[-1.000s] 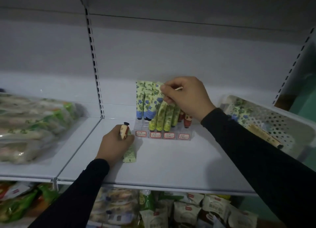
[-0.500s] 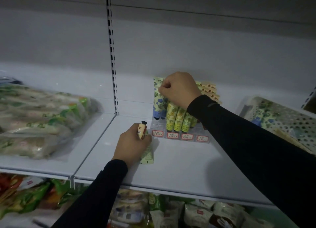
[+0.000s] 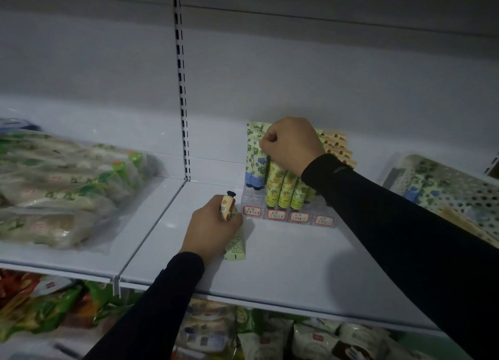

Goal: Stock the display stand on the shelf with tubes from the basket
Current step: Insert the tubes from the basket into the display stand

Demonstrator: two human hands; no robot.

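Observation:
A clear display stand (image 3: 289, 216) with red-bordered labels stands on the white shelf (image 3: 283, 259). Blue-flowered tubes (image 3: 253, 159), yellow-green tubes (image 3: 283, 189) and orange-patterned tubes (image 3: 337, 146) stand in it. My right hand (image 3: 291, 143) is curled over the tops of the yellow-green tubes, gripping them. My left hand (image 3: 213, 224) rests on the shelf left of the stand and holds a cream tube with a black cap (image 3: 228, 203); a pale green tube (image 3: 236, 244) sticks out beneath it. The white perforated basket (image 3: 475, 194) with more tubes sits at the right.
Clear bags of packaged food (image 3: 62, 186) fill the shelf section at the left, past the slotted upright (image 3: 181, 89). Snack packets (image 3: 243, 332) crowd the shelf below. Bare shelf surface lies in front of the stand.
My right hand has closed into a fist and sunk onto the yellow-green tube tops. My left hand has stayed in place with its tubes. The view has shifted.

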